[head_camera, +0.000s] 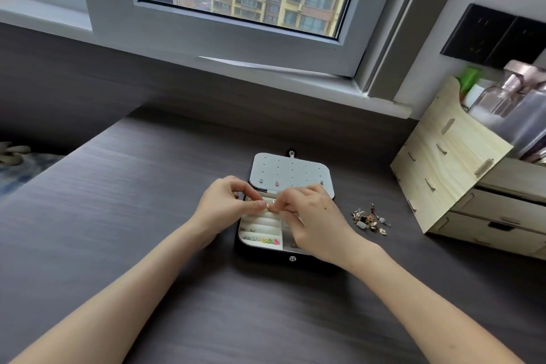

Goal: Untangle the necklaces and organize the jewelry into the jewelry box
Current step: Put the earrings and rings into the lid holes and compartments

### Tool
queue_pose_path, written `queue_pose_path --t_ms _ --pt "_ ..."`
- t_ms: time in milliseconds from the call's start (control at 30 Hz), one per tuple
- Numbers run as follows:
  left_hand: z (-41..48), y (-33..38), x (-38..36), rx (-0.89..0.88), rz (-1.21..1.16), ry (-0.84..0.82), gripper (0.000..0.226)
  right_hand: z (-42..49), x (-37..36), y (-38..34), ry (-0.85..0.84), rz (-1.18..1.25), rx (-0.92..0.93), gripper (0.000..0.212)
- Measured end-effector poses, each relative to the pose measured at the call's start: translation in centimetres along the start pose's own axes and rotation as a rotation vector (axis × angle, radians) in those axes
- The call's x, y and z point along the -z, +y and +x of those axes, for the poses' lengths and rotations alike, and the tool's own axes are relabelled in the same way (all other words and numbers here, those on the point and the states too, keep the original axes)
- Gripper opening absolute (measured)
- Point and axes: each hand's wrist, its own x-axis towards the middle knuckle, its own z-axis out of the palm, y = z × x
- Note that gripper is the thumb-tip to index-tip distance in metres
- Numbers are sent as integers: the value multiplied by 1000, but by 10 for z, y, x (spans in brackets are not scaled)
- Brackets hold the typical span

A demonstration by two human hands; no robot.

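the jewelry box (291, 257) lies open on the dark wood-grain desk (133, 230), its black front wall with a snap button toward the person. its pale lid (291, 170) is folded flat on the far side, and a few small studs (277, 184) are pinned along the lid's near edge. inside the box, cream ring rolls fill the left part, and a row of small coloured pieces (267, 241) sits in the slot nearest the front wall.

above the middle of the box, both hands meet. the left hand (227, 201) and the right hand (313, 216) have their fingers curled, and the fingertips of each pinch a small jewelry piece (270, 206) between them. the piece is too small to tell what kind it is. the right hand covers the box's right-hand compartments.

just right of the box, apart from it, a loose pile of jewelry (370, 219) lies on the desk. further right of the box stands a light wooden drawer organizer (449, 162) with clear bottles (502, 97) on top. black wall sockets (496, 35) sit on the wall above it. behind the box a dark panel rises to a grey-framed window (236, 47), with apartment blocks outside. far left of the box, past the desk edge, there is blue patterned fabric (17, 168).
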Motion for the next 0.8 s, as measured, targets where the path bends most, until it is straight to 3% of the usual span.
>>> queue_pose_path --t_ms 33,133,300,567,800 --pt "0 1 0 2 -3 0 13 -3 5 0 3 52 -32 19" --pt "-2 2 0 3 -4 7 12 -18 28 12 223 189 -218 14" --pt "-4 6 -1 -5 7 27 17 -60 52 72 232 -115 -509 8" --pt "-4 6 2 -50 49 62 22 -75 32 90 181 -295 -501 10" --pt "-9 21 9 -149 95 87 10 -75 36 85 190 -188 -527 5"
